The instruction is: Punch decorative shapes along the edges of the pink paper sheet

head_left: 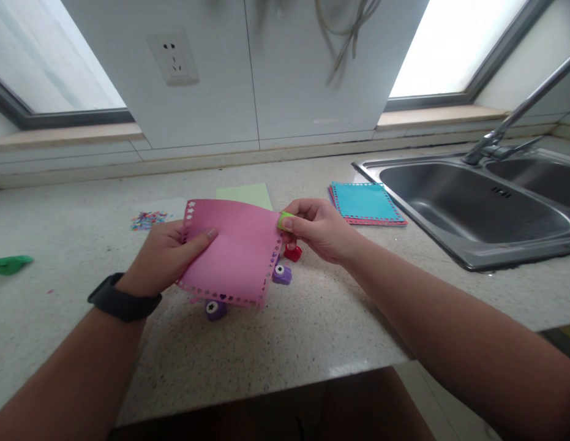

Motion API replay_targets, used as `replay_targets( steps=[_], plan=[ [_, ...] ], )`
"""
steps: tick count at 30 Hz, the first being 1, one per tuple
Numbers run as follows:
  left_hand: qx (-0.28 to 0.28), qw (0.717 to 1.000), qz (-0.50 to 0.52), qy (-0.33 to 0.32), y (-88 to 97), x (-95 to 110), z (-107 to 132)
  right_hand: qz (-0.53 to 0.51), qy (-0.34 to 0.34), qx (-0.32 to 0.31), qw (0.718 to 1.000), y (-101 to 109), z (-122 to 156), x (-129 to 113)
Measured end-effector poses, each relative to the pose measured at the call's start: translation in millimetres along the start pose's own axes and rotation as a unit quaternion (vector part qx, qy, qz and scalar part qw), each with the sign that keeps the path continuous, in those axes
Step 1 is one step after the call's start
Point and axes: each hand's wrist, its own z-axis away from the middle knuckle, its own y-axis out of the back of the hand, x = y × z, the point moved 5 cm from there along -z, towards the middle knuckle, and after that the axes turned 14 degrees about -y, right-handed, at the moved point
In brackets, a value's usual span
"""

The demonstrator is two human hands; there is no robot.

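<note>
My left hand (168,254) grips the left side of a pink sheet of paper (234,251), thumb on top. Small star, heart and flower holes run along its left, lower and right edges. At the sheet's upper right corner, my right hand (315,229) is closed around a small green craft punch (285,220), which sits on the paper's edge. Below the sheet on the counter lie a purple craft punch (281,274), a red craft punch (292,252) and a darker purple craft punch (215,309), partly covered by the paper.
Behind the pink sheet lies pale green paper (245,193). A pile of punched confetti (149,220) is at left, with a green scrap (10,264) farther left. To the right, a stack of punched sheets, blue on top (368,202), lies beside the steel sink (468,260).
</note>
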Motion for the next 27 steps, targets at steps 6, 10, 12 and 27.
replay_targets(
  steps=[6,10,12,27],
  plan=[
    [0.003,1.000,0.000,0.002,0.1,0,1,0.011,0.012,0.008,1.000,1,-1,0],
    [0.011,1.000,0.011,0.009,0.4,0,1,0.014,0.007,0.002,1.000,1,-1,-2],
    [0.009,1.000,0.018,0.013,0.0,0,1,0.011,0.004,0.000,1.000,1,0,-3],
    [0.009,0.994,0.102,0.049,-1.4,-9,1,0.007,0.008,0.083,0.997,27,-1,-13]
  ],
)
